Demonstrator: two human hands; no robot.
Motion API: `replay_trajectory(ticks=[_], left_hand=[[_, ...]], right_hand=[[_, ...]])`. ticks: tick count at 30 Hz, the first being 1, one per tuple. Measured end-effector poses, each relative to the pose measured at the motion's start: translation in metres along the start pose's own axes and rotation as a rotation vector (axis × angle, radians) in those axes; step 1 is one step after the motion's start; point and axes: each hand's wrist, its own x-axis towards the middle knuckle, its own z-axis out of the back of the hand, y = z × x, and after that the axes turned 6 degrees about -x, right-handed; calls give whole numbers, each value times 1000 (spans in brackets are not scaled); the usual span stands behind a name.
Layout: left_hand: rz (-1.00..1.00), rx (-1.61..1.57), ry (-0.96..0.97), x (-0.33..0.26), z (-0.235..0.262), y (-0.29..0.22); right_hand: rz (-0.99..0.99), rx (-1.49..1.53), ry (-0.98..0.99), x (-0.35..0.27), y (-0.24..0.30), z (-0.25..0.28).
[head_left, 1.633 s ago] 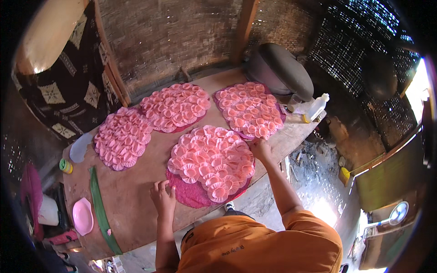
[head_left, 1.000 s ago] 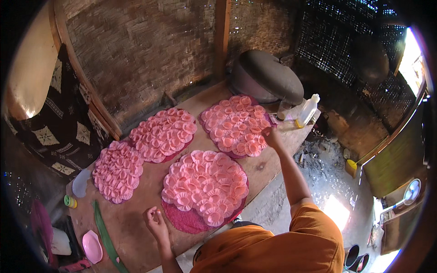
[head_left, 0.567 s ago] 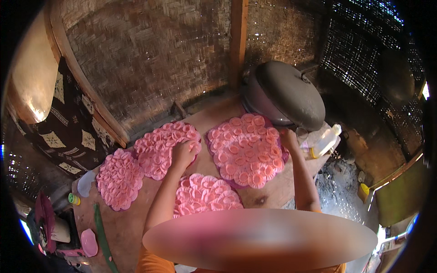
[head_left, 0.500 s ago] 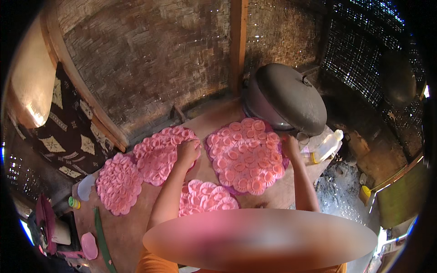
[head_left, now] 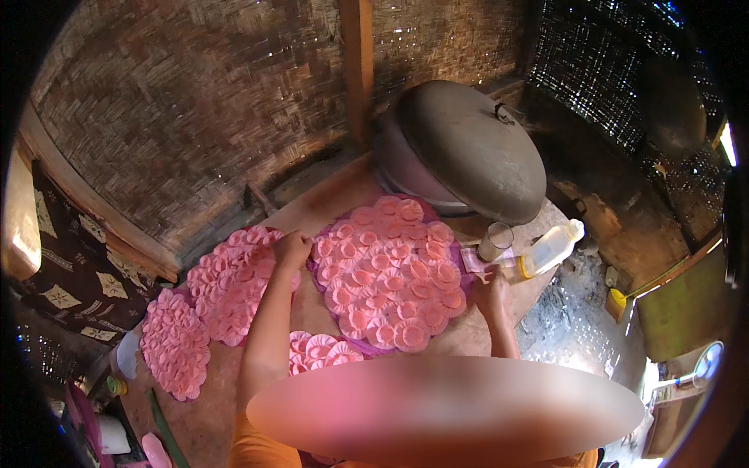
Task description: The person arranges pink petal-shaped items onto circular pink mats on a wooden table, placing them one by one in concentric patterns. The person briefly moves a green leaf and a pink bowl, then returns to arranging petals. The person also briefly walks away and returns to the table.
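Pink fluted, scalloped discs cover a roughly round purple sheet (head_left: 466, 303) in front of me. My left hand (head_left: 293, 251) is closed at the left edge of this sheet, between it and a second pile of pink discs (head_left: 234, 281). My right hand (head_left: 489, 290) is closed at the sheet's right edge, its grip partly hidden. Beside the second pile lies another cluster of pink discs (head_left: 175, 345) at the left. Some more pink discs (head_left: 320, 352) show nearer me, partly covered by a blurred oval.
A large dark lidded pot (head_left: 476, 156) stands on the wooden table (head_left: 234, 374) at the back. Past my right hand are a clear glass (head_left: 496, 242) and a plastic bottle (head_left: 550, 249) lying on its side. A long green leaf (head_left: 165, 429) lies at left. Woven walls enclose the table.
The view has shifted right and closer. My right hand has come toward me along the sheet's edge, so the glass shows more fully. My left hand has moved slightly closer to the sheet.
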Motion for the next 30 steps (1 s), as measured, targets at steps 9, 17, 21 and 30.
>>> replay_trajectory(ticks=[9, 17, 21, 30], left_hand=[[10, -136, 47, 14, -14, 6], [61, -262, 92, 20, -6, 13], [-12, -298, 40, 20, 13, 14], [50, -61, -148, 65, 68, 38]], right_hand=[[-120, 150, 231, -3, -13, -13], [32, 214, 68, -10, -11, -30], [51, 512, 39, -7, 15, -34], [300, 516, 49, 48, 109, -75]])
